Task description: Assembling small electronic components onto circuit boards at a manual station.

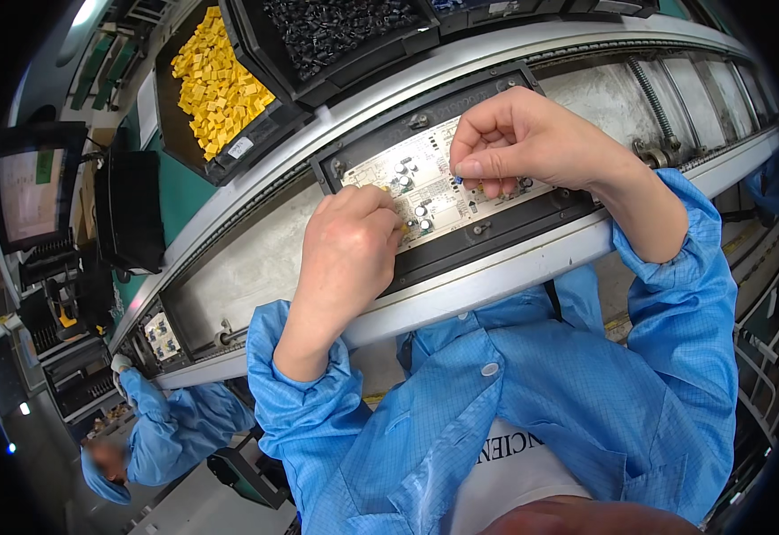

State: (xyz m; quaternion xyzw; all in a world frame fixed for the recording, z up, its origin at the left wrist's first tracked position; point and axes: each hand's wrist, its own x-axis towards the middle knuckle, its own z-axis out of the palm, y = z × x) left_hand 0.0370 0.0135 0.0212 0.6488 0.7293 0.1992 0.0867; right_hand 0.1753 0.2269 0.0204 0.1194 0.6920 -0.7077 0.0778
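Left hand: back of the left hand [349,250] turned up, fingers curled down over the left end of the circuit board [447,214]; a bit of yellow shows by the fingertips, but I cannot tell whether this grip holds it
Right hand: the right hand [536,143] is above the board's middle, thumb and forefinger drawn together; a small blue part [458,180] sits right at their tips, and I cannot tell whether it is pinched or resting on the board
Board: pale, dotted with small upright cylinders, lying inside a black carrier [438,259] between 2 metal rails of the line
Bins: 2 black bins beyond the far rail, 1 with yellow parts [215,85], 1 with black parts [345,36]
Far left: a screen [32,187], and a co-worker in blue [180,428] near a 2nd board [161,336]
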